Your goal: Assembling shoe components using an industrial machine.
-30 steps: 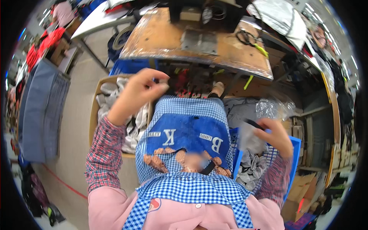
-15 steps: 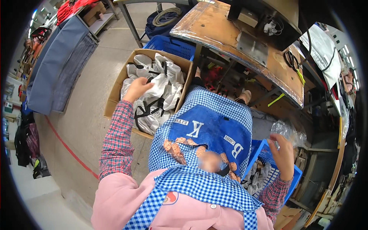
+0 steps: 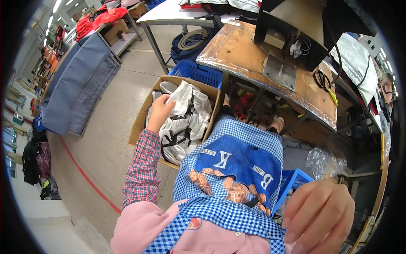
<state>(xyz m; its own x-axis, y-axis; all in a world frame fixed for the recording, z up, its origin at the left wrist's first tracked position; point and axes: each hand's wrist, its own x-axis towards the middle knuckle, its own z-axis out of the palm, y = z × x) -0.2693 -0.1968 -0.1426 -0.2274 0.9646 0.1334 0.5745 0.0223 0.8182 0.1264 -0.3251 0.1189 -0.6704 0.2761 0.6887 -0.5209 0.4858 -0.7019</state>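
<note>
A cardboard box stands to my left, full of pale grey-white fabric pieces with black straps. My left hand is over its left part, thumb and fingers closed on the edge of one white piece. My right hand is raised at the lower right, large and close. Its fingers are curled together; whether anything is in them is hidden. Behind it, partly covered, is a blue plastic crate beside my lap. A blue checked apron covers my lap.
Ahead to the right stands a wooden-topped table with a dark machine on it. Another blue crate sits behind the box. Clear plastic wrapping lies right of my lap. A grey-covered rack stands at far left.
My left hand has closed on a white fabric piece in the box. My right hand has risen from above the right-hand crate toward me, its fingers curling. The view has shifted.
</note>
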